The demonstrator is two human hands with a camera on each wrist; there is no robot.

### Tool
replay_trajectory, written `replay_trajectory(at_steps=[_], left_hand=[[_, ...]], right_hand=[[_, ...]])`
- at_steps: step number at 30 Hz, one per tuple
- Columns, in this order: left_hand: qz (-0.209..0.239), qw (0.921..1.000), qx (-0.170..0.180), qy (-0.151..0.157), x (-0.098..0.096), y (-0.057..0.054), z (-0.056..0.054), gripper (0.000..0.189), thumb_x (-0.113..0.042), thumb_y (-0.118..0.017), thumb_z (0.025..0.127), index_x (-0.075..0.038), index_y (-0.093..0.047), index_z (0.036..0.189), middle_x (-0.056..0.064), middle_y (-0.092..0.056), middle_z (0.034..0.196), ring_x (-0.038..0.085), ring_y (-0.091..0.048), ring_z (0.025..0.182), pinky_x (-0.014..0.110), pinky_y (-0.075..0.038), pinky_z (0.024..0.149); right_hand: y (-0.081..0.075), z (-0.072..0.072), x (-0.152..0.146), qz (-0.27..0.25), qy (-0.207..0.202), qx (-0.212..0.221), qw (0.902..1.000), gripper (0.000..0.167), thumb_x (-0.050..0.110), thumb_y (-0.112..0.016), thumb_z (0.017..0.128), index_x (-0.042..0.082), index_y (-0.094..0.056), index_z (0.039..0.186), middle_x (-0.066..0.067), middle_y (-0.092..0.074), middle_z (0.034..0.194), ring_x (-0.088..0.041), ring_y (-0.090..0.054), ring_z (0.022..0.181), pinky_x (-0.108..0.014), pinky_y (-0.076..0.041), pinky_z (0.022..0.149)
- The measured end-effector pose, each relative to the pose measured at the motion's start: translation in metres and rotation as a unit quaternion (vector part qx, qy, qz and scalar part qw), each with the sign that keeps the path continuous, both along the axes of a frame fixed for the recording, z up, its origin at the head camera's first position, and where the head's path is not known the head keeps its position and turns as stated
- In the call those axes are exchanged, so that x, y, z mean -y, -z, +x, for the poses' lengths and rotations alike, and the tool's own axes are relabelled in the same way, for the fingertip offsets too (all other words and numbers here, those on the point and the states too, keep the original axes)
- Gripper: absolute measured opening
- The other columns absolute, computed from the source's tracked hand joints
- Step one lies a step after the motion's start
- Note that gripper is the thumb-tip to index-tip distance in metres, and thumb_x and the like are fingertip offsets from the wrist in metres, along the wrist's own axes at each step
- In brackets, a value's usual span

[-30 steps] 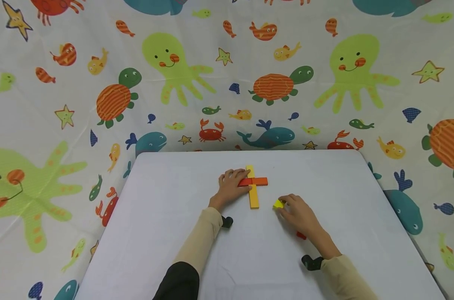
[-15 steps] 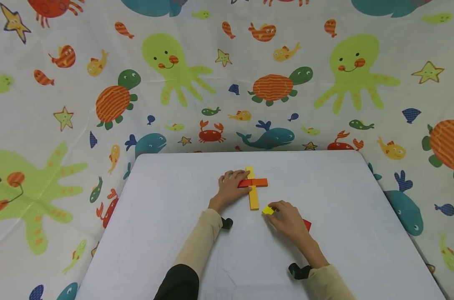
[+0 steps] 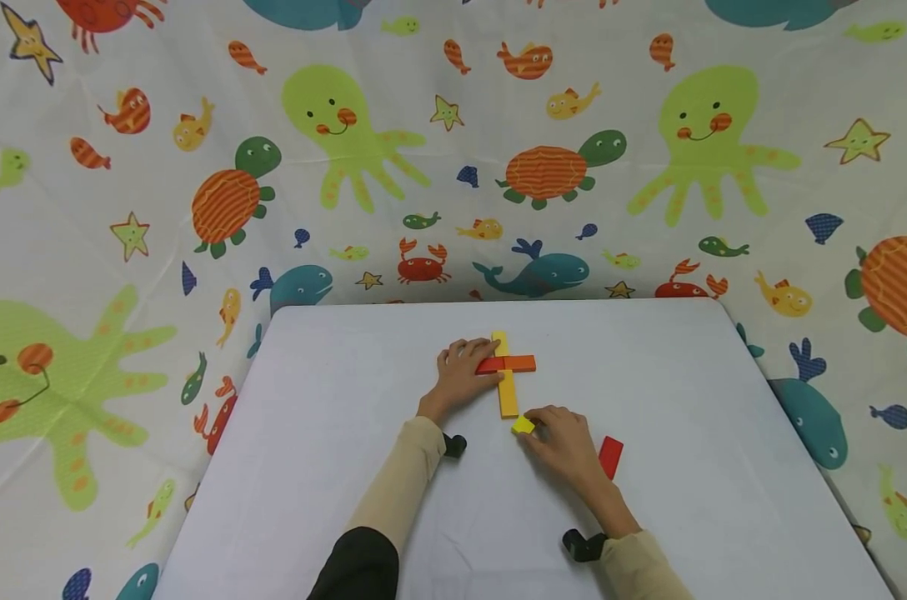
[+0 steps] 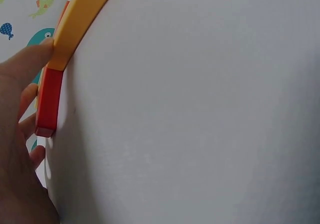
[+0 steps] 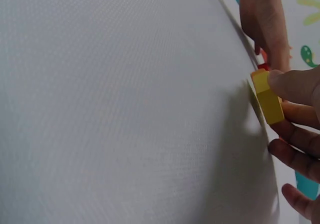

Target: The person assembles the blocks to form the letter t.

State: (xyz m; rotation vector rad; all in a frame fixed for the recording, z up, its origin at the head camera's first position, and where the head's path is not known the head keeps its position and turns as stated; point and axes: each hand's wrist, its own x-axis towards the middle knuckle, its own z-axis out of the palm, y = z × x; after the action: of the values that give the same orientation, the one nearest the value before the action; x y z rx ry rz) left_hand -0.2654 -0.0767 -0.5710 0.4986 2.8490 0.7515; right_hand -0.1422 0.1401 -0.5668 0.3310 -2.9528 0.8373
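Observation:
Several flat blocks form a cross on the white table. An upper yellow block (image 3: 500, 337) and a lower orange-yellow block (image 3: 508, 397) make its upright; a red block (image 3: 489, 365) and an orange block (image 3: 521, 363) lie crosswise. My left hand (image 3: 461, 375) spans the red block, fingers at its far side. In the left wrist view the thumb (image 4: 34, 59) touches the orange-yellow block's corner. My right hand (image 3: 569, 446) pinches a small bright yellow block (image 5: 270, 106) between thumb and fingers, close to the upright's near end; whether they touch is unclear.
A loose red block (image 3: 611, 457) lies right of my right hand, partly hidden by the wrist. The white table (image 3: 333, 392) ends at a back edge before a cloth (image 3: 453, 175) printed with sea animals. Dark wrist cameras (image 3: 584, 546) stick out beside the sleeves.
My right hand has moved left and slightly nearer with the yellow block, to just below the cross. More of the loose red block shows now. The left hand has stayed in place.

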Motion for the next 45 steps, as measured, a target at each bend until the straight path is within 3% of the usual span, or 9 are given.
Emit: replay_trajectory(at_steps=[12, 29, 45], left_hand=[[-0.005, 1.0, -0.006, 0.001, -0.0003, 0.0015, -0.0014, 0.069, -0.057, -0.059, 0.1, -0.035, -0.036, 0.162, 0.0, -0.038, 0.167, 0.037, -0.024, 0.153, 0.066, -0.015, 0.123], [-0.008, 0.9999, -0.003, 0.007, 0.0016, 0.0011, -0.003, 0.071, -0.06, -0.058, 0.1, -0.036, -0.036, 0.163, 0.001, -0.037, 0.167, 0.037, -0.023, 0.154, 0.066, -0.015, 0.123], [-0.018, 0.9998, -0.004, 0.005, 0.0029, 0.0044, -0.0038, 0.07, -0.061, -0.056, 0.1, -0.037, -0.035, 0.163, -0.001, -0.036, 0.167, 0.036, -0.023, 0.154, 0.065, -0.016, 0.123]], right_hand=[[0.0008, -0.005, 0.003, 0.034, -0.008, 0.016, 0.9993, 0.041, 0.033, -0.085, 0.087, 0.015, -0.076, 0.122, -0.005, -0.076, 0.119, -0.029, -0.065, 0.117, -0.06, -0.044, 0.106], [0.0018, -0.007, 0.0034, 0.041, -0.012, 0.023, 0.9988, 0.042, 0.034, -0.085, 0.086, 0.016, -0.076, 0.123, -0.004, -0.076, 0.119, -0.029, -0.064, 0.117, -0.062, -0.044, 0.104], [-0.0009, -0.0084, 0.0023, 0.03, -0.026, 0.035, 0.9986, 0.042, 0.032, -0.086, 0.085, 0.017, -0.075, 0.123, -0.001, -0.074, 0.11, -0.024, -0.063, 0.106, -0.062, -0.043, 0.102]])
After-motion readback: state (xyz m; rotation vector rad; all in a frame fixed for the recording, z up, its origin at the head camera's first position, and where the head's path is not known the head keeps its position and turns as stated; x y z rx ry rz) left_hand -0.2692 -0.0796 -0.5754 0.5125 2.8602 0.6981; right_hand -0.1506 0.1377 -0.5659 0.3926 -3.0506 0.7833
